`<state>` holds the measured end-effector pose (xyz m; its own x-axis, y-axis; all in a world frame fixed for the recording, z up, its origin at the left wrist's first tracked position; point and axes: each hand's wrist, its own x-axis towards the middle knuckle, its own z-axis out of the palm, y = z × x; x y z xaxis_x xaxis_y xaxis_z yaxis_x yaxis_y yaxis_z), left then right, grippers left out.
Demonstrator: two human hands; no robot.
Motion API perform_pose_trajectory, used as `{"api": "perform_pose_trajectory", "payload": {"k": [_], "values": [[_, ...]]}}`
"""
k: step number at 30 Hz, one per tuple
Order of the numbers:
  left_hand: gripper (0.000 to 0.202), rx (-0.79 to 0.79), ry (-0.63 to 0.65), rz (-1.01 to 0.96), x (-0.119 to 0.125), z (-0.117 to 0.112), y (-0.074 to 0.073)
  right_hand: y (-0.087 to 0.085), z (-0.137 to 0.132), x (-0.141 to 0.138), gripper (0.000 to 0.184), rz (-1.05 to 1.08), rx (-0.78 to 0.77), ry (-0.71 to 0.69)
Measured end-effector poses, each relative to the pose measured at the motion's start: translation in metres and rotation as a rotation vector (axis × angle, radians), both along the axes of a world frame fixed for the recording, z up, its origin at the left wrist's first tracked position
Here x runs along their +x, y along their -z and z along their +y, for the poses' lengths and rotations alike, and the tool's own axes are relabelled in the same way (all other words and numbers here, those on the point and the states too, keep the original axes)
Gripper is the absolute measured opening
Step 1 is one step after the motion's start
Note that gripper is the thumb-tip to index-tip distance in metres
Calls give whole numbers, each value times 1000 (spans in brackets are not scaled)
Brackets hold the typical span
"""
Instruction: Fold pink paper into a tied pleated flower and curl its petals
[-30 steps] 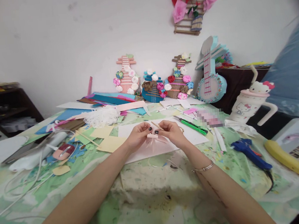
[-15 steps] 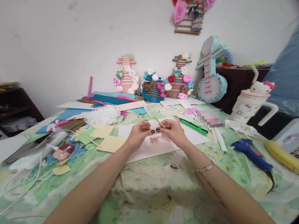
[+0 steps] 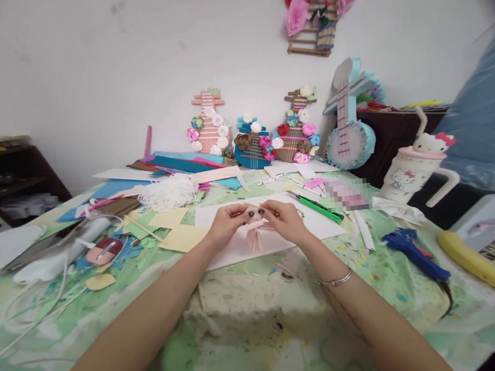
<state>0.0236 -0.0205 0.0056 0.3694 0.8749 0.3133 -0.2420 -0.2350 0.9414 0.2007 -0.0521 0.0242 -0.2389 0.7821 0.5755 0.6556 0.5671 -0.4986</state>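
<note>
My left hand and my right hand meet over a white sheet, fingers pinched together. Between the fingertips is a small piece of pale pink paper, mostly covered by the fingers and dark thumbnails. A thin wooden stick shows only as a sliver at the top edge of that paper, near both index fingers. Just below the thumbs, folded pale pink paper sticks out over the sheet; whether it joins the held piece I cannot tell.
To the right lie a green utility knife, a blue glue gun, a yellow curved object and a white tumbler. On the left are yellow paper pieces and a white cable. Decorated paper instruments stand behind.
My fingertips have closed in around the pink paper, and both thumbs have shifted. The wooden stick, earlier slanting out by my right fingers, is now mostly hidden along the paper's top.
</note>
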Motion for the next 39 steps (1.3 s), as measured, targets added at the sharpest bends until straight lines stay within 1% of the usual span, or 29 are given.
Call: {"api": "perform_pose_trajectory", "payload": {"k": [3,6,11,17,20,25,28,31,36,39], "values": [[20,19,-36,5,-1,2,2,-2,0,2,22,-84,39,-2],[19,6,-66,11,-1,3,3,-1,1,3,19,-129,61,31],[22,-30,-26,0,0,0,1,2,1,3,27,-175,125,75],[26,-60,7,-19,0,-1,-1,2,0,4,35,-175,199,-18],[26,-59,28,-32,-1,0,1,2,0,4,34,-163,216,-35],[27,-100,38,-59,0,1,4,3,2,4,30,-147,254,-44],[25,-109,17,-66,0,2,5,5,3,4,29,-131,268,-49],[26,-82,-16,-31,0,2,5,5,3,3,29,-113,236,-54],[25,-8,-125,72,-1,0,0,4,1,0,23,-50,184,-18],[24,21,-144,91,-1,-3,-3,3,1,-1,19,-48,177,-8]]}}
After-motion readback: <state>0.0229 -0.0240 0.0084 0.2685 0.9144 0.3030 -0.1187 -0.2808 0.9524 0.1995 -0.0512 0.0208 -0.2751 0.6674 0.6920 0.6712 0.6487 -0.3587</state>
